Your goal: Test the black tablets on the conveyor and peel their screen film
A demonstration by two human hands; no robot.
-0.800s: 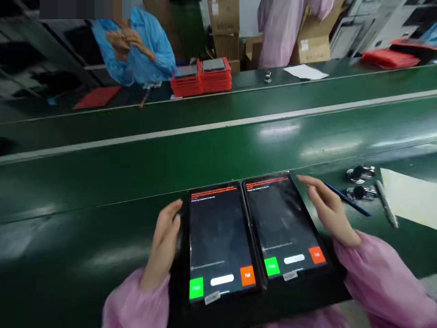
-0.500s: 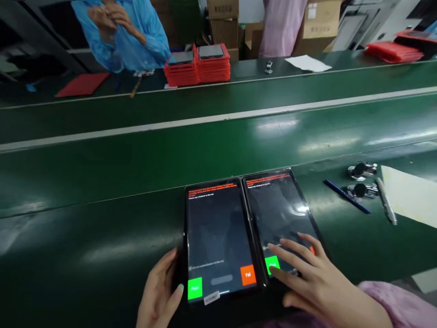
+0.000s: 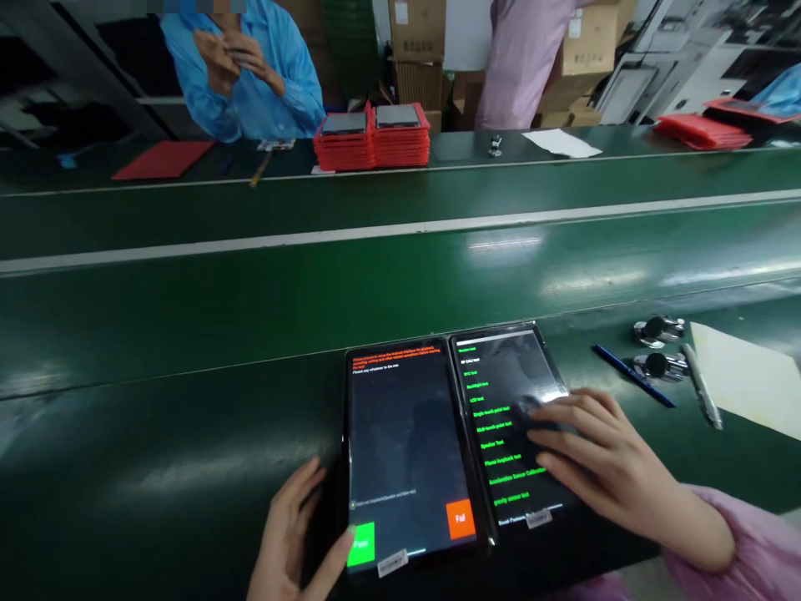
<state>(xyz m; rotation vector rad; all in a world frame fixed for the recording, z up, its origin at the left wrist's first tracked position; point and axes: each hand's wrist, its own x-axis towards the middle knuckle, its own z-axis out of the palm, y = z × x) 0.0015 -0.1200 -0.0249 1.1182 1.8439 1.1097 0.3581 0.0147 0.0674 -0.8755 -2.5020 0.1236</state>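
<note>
Right hand hides part of green test list on right tablet

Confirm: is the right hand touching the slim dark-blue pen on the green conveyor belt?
Apart. The head view shows the right hand resting on the black tablet, with green conveyor belt showing between it and the slim dark-blue pen.

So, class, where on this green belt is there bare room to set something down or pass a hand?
Bare belt lies left of the left tablet and in the strip beyond both tablets. It is crowded to the right: the right hand rests on the right tablet, beside a blue pen, two metal fixtures, a silver pen and white paper.
</note>
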